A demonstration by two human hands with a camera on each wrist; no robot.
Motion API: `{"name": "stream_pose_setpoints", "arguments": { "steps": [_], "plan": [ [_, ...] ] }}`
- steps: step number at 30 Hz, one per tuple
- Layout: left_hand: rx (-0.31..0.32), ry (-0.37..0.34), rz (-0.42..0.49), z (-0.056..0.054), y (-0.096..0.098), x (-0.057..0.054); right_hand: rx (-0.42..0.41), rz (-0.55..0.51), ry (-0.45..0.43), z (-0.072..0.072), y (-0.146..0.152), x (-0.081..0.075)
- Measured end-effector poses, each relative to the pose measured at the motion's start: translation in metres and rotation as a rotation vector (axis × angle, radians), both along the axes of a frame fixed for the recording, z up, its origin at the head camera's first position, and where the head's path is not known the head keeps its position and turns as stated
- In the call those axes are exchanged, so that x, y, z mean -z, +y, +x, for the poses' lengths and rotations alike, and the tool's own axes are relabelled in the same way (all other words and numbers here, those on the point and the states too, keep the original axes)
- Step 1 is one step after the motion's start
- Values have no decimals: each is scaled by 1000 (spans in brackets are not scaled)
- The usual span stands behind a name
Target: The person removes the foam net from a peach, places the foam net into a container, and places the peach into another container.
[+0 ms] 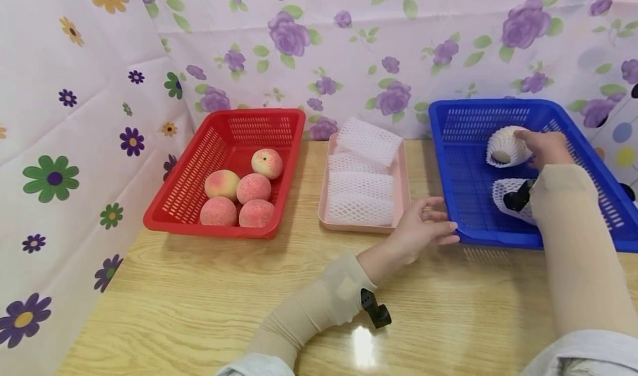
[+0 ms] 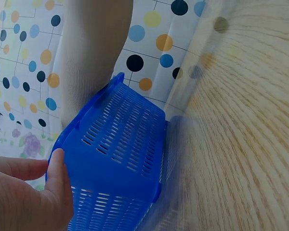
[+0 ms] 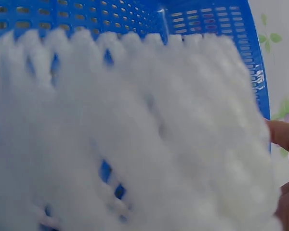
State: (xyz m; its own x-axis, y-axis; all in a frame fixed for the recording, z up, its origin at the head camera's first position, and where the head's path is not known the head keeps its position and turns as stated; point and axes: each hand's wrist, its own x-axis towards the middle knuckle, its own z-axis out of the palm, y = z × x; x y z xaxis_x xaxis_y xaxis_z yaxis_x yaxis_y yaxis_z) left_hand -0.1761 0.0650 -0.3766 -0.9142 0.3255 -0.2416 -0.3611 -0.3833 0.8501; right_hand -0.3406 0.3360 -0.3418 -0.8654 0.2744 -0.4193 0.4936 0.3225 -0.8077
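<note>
My right hand is inside the blue basket, its fingers on a round fruit in a white foam net; a pale end of the fruit shows at the net's opening. A second white foam net lies nearer the front, partly hidden by the wrist camera and forearm. White netting fills most of the right wrist view, blurred and close. At the basket's front left corner my left hand touches the rim with fairly straight, spread fingers; its thumb shows against the rim in the left wrist view.
A red basket on the left holds several peaches. Between the baskets lies a pink tray with several white foam nets. Flowered cloth hangs behind the wooden table.
</note>
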Motion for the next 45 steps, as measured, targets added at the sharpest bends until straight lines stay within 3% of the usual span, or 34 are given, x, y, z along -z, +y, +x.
{"name": "stream_pose_setpoints", "arguments": {
  "steps": [6, 13, 20, 24, 35, 42, 45],
  "plan": [
    [-23, -14, 7, -3, 1, -2, -61, -33, -5, -5, 3, 5],
    [-25, -27, 5, -6, 4, -1, -116, 19, -34, -10, 5, 14],
    [-31, -20, 29, -6, 4, -1, -249, 41, -22, -12, -1, 16],
    [-35, -20, 31, -6, 4, -2, -285, 66, -27, -12, -5, 16],
    [-32, -22, 30, -5, 3, -4, -341, 82, -64, -10, -6, 12],
    [-17, -19, 24, -5, 3, -3, -334, 137, -69, -9, -7, 15],
    [-13, -16, 27, -5, 2, -2, -375, 125, -77, -9, -5, 15]
  ]
}}
